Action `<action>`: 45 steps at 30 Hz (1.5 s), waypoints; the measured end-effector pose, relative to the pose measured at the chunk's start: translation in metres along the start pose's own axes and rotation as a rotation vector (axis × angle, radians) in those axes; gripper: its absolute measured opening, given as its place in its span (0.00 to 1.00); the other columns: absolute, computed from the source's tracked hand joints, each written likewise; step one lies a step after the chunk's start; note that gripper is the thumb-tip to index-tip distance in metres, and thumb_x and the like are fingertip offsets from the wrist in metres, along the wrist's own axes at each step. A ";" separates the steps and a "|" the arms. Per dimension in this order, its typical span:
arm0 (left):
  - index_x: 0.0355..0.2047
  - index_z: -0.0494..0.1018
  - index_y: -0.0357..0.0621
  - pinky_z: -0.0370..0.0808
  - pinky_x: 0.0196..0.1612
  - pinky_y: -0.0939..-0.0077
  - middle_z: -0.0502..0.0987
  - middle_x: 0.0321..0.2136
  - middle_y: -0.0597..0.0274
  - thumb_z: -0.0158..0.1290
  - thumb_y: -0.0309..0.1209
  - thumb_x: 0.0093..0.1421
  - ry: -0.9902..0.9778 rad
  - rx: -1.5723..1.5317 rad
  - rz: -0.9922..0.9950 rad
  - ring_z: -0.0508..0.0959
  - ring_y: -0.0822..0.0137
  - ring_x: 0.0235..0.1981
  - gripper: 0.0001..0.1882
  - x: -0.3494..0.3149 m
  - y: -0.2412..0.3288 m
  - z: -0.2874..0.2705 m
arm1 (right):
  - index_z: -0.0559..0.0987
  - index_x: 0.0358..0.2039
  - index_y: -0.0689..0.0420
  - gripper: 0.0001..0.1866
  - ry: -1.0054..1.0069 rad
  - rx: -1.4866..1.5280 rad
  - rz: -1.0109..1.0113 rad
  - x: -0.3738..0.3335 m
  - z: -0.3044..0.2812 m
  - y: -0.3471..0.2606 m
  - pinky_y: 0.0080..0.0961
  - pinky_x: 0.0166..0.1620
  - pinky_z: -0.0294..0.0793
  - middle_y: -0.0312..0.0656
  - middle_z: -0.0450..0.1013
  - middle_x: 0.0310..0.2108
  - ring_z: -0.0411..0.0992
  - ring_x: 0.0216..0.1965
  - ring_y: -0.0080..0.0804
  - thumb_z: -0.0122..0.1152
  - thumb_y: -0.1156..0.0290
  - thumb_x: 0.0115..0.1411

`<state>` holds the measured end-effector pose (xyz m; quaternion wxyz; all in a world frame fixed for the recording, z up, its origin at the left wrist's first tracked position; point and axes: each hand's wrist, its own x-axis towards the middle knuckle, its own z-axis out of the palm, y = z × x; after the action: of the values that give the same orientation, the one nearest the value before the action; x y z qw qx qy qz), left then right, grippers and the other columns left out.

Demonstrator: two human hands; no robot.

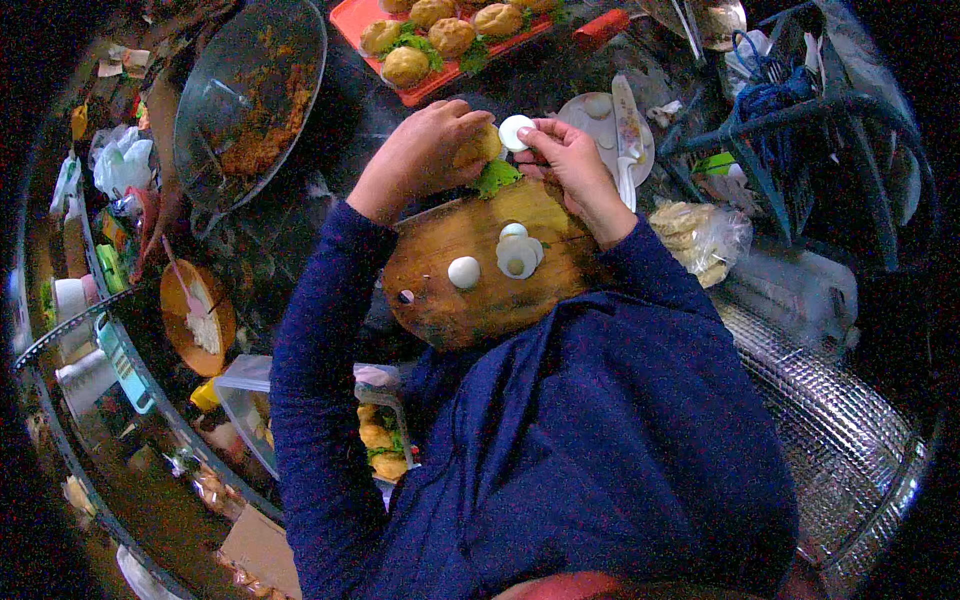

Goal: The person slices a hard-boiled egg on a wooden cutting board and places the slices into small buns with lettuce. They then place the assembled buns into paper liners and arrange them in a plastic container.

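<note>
Above the far edge of a wooden cutting board (440,315), my left hand (415,145) is closed around a small golden bun (478,148). A green lettuce leaf (497,178) sticks out below the bun. Between thumb and fingers, my right hand (578,170) pinches a round white slice of boiled egg (516,132) close beside the bun. On the board lie a rounded white egg piece (464,272) and a small cluster of egg slices (522,262). Right of my hands, a knife (627,120) rests across a white plate (578,112) holding pale round pieces.
A red-orange tray (412,96) of filled buns stands at the far side. To the left are a large wok (200,130) with reddish filling and a wooden bowl (172,310) with white food. A plastic box (245,400) holds more buns. At right stand a bag of flat pale bread (695,240) and a dark rack (780,125).
</note>
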<state>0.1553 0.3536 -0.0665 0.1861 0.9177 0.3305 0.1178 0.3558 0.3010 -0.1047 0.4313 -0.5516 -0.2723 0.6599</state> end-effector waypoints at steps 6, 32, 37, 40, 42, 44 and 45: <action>0.40 0.74 0.41 0.77 0.38 0.61 0.75 0.33 0.50 0.61 0.36 0.45 0.073 -0.076 -0.072 0.78 0.49 0.35 0.22 -0.002 -0.002 0.002 | 0.75 0.43 0.62 0.14 -0.001 -0.059 -0.130 0.002 0.000 0.007 0.16 0.32 0.76 0.38 0.76 0.34 0.75 0.29 0.21 0.63 0.69 0.58; 0.40 0.76 0.33 0.77 0.35 0.77 0.81 0.32 0.56 0.55 0.35 0.60 0.133 -0.492 -0.326 0.79 0.72 0.30 0.15 -0.002 -0.021 0.010 | 0.77 0.41 0.64 0.12 -0.160 -0.186 -0.101 0.020 -0.005 0.017 0.19 0.32 0.77 0.40 0.77 0.32 0.76 0.30 0.23 0.62 0.72 0.58; 0.40 0.76 0.33 0.76 0.34 0.77 0.81 0.31 0.58 0.55 0.35 0.60 0.168 -0.636 -0.407 0.79 0.72 0.30 0.15 -0.004 -0.023 0.014 | 0.77 0.40 0.63 0.12 -0.158 -0.322 -0.091 0.025 -0.007 0.010 0.19 0.30 0.77 0.40 0.77 0.31 0.76 0.27 0.23 0.63 0.73 0.57; 0.40 0.76 0.33 0.76 0.35 0.78 0.81 0.31 0.57 0.55 0.35 0.61 0.166 -0.697 -0.459 0.79 0.72 0.31 0.16 -0.004 -0.026 0.015 | 0.76 0.40 0.63 0.13 -0.190 -0.223 -0.120 0.030 -0.004 0.008 0.18 0.28 0.76 0.41 0.77 0.29 0.75 0.26 0.23 0.65 0.73 0.55; 0.41 0.76 0.33 0.76 0.36 0.78 0.81 0.32 0.57 0.55 0.35 0.61 0.165 -0.730 -0.483 0.79 0.72 0.32 0.16 -0.005 -0.028 0.016 | 0.75 0.39 0.63 0.13 -0.187 -0.223 -0.145 0.032 -0.004 0.006 0.18 0.28 0.76 0.41 0.77 0.28 0.75 0.25 0.23 0.66 0.74 0.54; 0.41 0.76 0.33 0.76 0.37 0.78 0.81 0.33 0.56 0.55 0.35 0.61 0.169 -0.746 -0.481 0.79 0.73 0.34 0.16 -0.007 -0.031 0.017 | 0.75 0.39 0.63 0.14 -0.190 -0.243 -0.115 0.033 -0.005 0.003 0.17 0.27 0.75 0.41 0.76 0.28 0.74 0.25 0.22 0.67 0.74 0.53; 0.41 0.76 0.33 0.76 0.37 0.78 0.80 0.33 0.57 0.55 0.35 0.61 0.167 -0.752 -0.484 0.78 0.73 0.34 0.16 -0.007 -0.032 0.017 | 0.74 0.39 0.63 0.14 -0.190 -0.243 -0.083 0.033 -0.005 0.001 0.16 0.26 0.74 0.41 0.76 0.28 0.74 0.24 0.22 0.67 0.74 0.53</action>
<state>0.1375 0.3670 -0.0960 0.5015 0.6701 0.4834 0.2565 0.3597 0.3285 -0.1233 0.3604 -0.5231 -0.4122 0.6531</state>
